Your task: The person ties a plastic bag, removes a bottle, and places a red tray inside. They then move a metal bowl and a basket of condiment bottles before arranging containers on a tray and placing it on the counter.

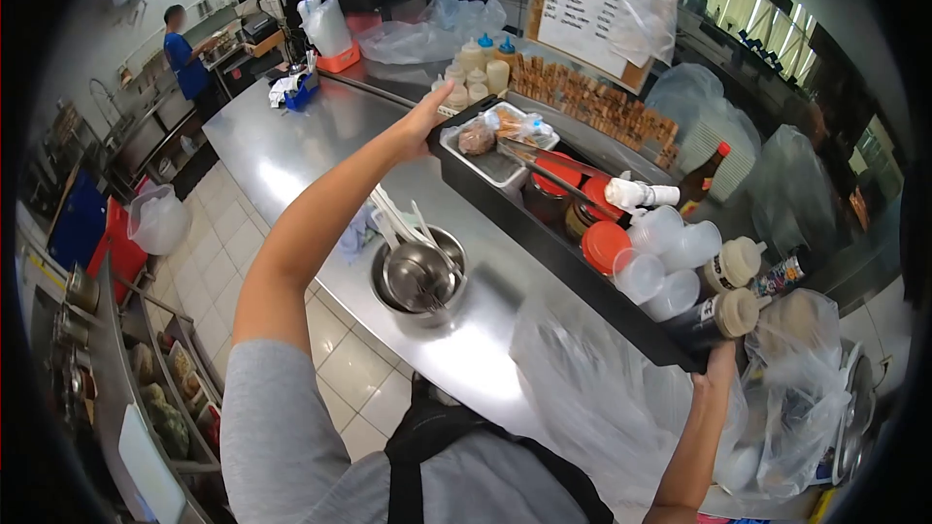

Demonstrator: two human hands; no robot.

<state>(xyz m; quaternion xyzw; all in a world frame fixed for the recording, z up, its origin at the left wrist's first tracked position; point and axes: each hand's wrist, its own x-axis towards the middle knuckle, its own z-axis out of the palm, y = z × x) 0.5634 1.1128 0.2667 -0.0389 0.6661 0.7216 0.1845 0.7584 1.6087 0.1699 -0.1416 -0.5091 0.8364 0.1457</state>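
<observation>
A long black tray [553,241] slants across the metal counter, with my two hands at its opposite ends. My left hand [423,122] grips the far end, near several squeeze bottles [476,78]. At the near end my right hand [718,369] is closed on the corner, its fingers partly hidden. Inside the tray are a white tub [476,160] with bagged food, a pair of tongs [553,175], jars with red lids [607,246], clear plastic cups [641,275] and dark sauce bottles [714,320].
Metal bowls with utensils [419,277] stand at the counter's [320,160] edge. Clear plastic bags [582,378] lie beside the tray. Behind it are wooden holders [592,102], a brown bottle [707,175] and a menu board [602,15]. Another person [184,58] stands at the far left.
</observation>
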